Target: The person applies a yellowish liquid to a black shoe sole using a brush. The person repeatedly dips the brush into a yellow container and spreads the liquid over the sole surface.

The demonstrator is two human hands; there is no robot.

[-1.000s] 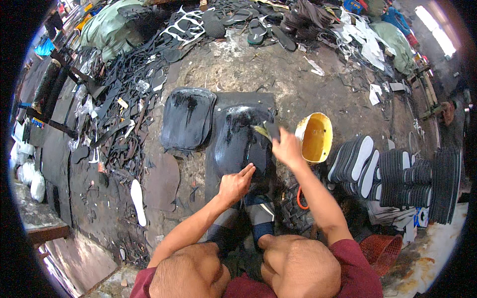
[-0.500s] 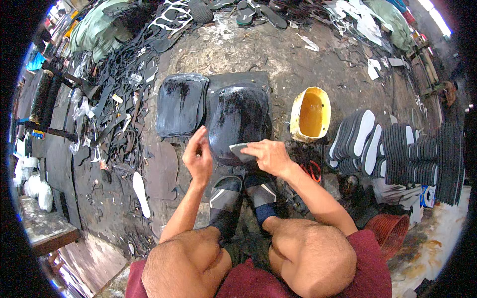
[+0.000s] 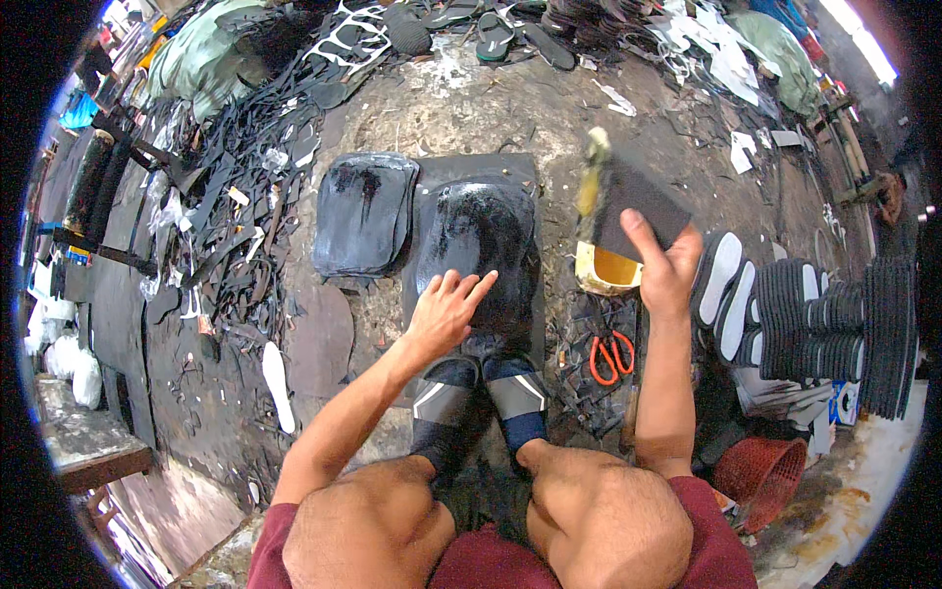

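Note:
My right hand (image 3: 667,270) grips a dark, flat, squarish spreader piece (image 3: 633,201), thumb laid across its face. It is held up over the yellow container (image 3: 613,270), hiding most of the opening; amber stuff shows inside. A blurred whitish-yellow strip runs along the piece's left edge. My left hand (image 3: 446,316) lies with fingers stretched on the lower part of a black rounded sheet (image 3: 481,231), which has wet, glossy smears. To its left sits a second black sheet stack (image 3: 363,216), streaked with the same wet coating.
Orange-handled scissors (image 3: 610,357) lie near my right forearm. Stacked dark soles (image 3: 785,309) and white-topped insoles (image 3: 721,285) stand to the right, with a red basket (image 3: 760,481) nearer. Black scraps (image 3: 235,187) heap at left; sandals (image 3: 496,37) lie at the far side.
My right hand has moved right, off the black sheet to the yellow container, lifting the spreader piece. My left hand has come in from the left onto the sheet.

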